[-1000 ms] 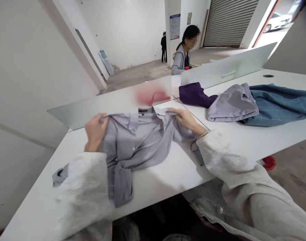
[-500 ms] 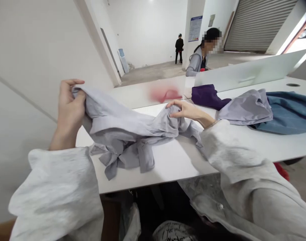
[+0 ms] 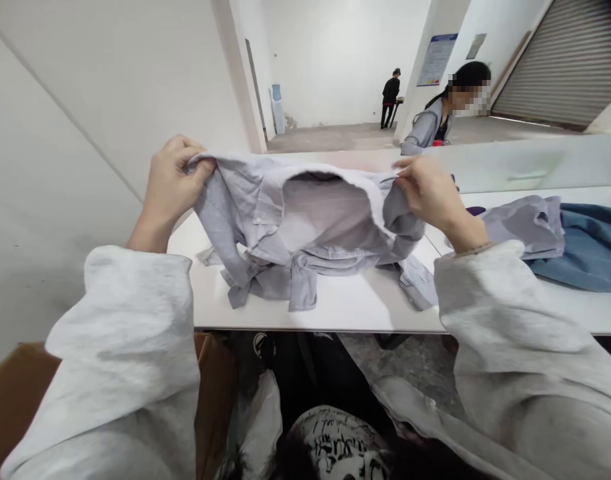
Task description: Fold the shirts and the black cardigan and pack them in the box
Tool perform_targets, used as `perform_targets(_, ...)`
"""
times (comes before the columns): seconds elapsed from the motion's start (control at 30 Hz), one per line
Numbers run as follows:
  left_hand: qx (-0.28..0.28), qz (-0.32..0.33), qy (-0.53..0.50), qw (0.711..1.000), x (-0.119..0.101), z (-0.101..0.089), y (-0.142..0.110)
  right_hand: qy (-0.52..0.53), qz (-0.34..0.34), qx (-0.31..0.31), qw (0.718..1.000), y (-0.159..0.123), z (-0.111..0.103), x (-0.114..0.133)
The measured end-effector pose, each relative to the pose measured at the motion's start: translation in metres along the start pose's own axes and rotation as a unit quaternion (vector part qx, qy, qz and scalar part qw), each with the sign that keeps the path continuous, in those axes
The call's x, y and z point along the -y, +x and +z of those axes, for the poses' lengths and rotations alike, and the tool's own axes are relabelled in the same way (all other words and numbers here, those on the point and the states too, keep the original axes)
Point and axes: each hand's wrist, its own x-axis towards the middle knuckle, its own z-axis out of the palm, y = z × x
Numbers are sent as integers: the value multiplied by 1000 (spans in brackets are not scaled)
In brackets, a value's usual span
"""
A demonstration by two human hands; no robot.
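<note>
A light grey shirt [image 3: 240, 207] hangs stretched between my two hands, its neck opening facing me. My left hand [image 3: 178, 177] pinches the shirt near one shoulder, thumb against fingers. On the other side my right hand [image 3: 428, 193] is closed on the opposite shoulder, at about the same height. The upper part of the shirt is lifted off the white table [image 3: 355, 303], while its sleeves and lower folds rest on the tabletop. Some of the cloth behind the front edge is hidden.
To the right lie a pale lilac cloth [image 3: 520, 223] and a blue garment [image 3: 595, 247]. A low frosted divider [image 3: 510, 163] runs along the table's back. Beyond it is a person in a grey jacket [image 3: 425, 127]. A cardboard box [image 3: 215, 393] stands below at left.
My right hand has moved right and up and now grips the shirt's other shoulder. The shirt has been lifted and spread wide, showing its neck opening. My view has turned left.
</note>
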Motion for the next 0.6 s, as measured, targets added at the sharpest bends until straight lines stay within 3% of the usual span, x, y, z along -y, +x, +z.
perform_targets(0.13,-11,43,12,999,-12,7,-10,37,-44,103,993,-7,10,12)
perform_targets(0.3,70,50,-8,996,-3,9,-27,-44,-168,164,971,-12,13,15)
perform_targets(0.43,145,79,-15,986,10,12,-41,-49,-209,129,968,-10,7,17)
perform_targets(0.53,83,73,-44,993,8,15,-43,2,-196,63,979,-3,-3,26)
perform_targets(0.6,14,74,-63,995,-1,14,-37,46,-120,0,992,4,-10,34)
